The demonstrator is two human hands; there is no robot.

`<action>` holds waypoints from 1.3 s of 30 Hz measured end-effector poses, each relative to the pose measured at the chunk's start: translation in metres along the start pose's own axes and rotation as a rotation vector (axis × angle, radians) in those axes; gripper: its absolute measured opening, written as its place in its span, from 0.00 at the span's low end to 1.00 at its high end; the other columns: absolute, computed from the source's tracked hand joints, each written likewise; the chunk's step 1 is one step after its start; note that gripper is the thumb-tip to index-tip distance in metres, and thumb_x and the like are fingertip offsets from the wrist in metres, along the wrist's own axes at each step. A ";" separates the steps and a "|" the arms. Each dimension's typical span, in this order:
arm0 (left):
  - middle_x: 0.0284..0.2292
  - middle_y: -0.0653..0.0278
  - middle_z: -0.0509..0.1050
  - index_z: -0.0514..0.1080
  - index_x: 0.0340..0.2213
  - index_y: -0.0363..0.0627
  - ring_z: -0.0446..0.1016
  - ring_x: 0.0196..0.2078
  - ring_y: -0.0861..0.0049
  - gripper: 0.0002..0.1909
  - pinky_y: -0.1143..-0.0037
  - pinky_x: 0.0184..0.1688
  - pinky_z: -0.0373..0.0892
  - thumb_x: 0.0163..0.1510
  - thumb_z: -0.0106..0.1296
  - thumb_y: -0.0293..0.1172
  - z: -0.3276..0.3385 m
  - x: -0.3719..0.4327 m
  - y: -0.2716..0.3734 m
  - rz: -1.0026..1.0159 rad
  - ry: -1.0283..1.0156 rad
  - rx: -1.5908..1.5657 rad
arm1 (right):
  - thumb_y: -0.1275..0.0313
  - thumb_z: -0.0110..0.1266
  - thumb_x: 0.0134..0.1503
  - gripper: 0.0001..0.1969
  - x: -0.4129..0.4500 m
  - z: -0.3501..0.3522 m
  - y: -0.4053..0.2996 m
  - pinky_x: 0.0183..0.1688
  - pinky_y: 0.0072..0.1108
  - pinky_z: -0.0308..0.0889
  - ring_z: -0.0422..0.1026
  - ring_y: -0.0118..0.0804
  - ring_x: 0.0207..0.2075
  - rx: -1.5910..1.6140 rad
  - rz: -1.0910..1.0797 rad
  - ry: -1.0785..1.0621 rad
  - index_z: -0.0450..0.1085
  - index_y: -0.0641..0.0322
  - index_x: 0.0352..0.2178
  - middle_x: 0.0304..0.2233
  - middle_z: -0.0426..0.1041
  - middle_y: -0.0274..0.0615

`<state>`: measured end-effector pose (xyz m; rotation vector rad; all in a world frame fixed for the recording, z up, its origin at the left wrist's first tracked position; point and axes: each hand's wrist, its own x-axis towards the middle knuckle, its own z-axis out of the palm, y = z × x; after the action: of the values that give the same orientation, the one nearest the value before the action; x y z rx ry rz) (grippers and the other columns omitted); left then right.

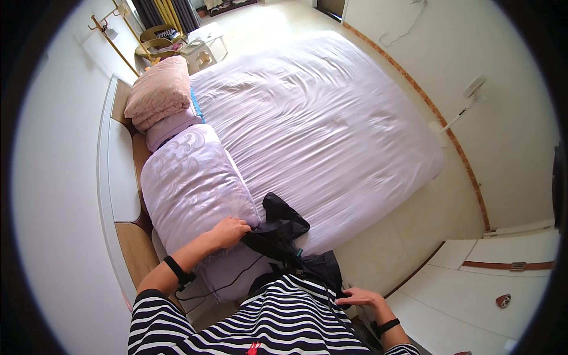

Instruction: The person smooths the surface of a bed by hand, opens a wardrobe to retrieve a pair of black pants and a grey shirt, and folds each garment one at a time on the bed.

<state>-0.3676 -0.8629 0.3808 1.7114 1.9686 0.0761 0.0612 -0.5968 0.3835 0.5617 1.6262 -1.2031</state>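
My left hand [228, 231] has its fingers curled on the near end of a crumpled black cloth item [284, 217], possibly a garment. The cloth lies over the bed's near corner. Just under that hand is a folded lavender quilt [191, 177] with a scroll pattern. My right hand [361, 296] hangs beside my hip, fingers apart, its tips close to the dark clothing at my waist; whether they touch is unclear. A thin black cord [235, 282] runs from near my left wristband towards my waist.
A bed with a wrinkled lavender sheet [310, 115] spreads ahead, its headboard [122, 171] on the left. A folded pink quilt [162, 88] is piled farther up. A white cabinet [470, 288] is at right, a white standing fan [461, 108] beyond, and a coat rack [120, 49] at upper left.
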 end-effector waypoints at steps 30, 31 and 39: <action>0.34 0.54 0.76 0.74 0.37 0.50 0.74 0.40 0.57 0.12 0.65 0.40 0.70 0.50 0.47 0.27 -0.021 0.073 -0.011 -0.163 0.090 -0.111 | 0.71 0.48 0.51 0.11 0.025 -0.042 0.053 0.36 0.35 0.66 0.70 0.59 0.33 -0.064 -0.308 0.937 0.70 0.67 0.34 0.30 0.72 0.58; 0.35 0.54 0.76 0.73 0.37 0.50 0.74 0.40 0.56 0.12 0.64 0.41 0.70 0.51 0.46 0.28 -0.022 0.072 -0.011 -0.128 0.139 -0.089 | 0.71 0.48 0.51 0.10 0.017 -0.051 0.050 0.35 0.36 0.65 0.70 0.59 0.32 -0.056 -0.329 0.983 0.69 0.67 0.32 0.29 0.71 0.59; 0.26 0.61 0.75 0.73 0.34 0.38 0.70 0.29 0.81 0.09 0.76 0.35 0.68 0.49 0.54 0.26 -0.213 0.146 0.003 0.092 0.826 -0.499 | 0.75 0.49 0.55 0.06 -0.132 -0.185 -0.021 0.26 0.20 0.59 0.61 0.23 0.23 0.116 -0.530 1.339 0.68 0.70 0.28 0.20 0.66 0.32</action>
<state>-0.4630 -0.6632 0.5143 1.5366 2.1169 1.3709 0.0160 -0.4147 0.5134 1.2104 2.9672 -1.3701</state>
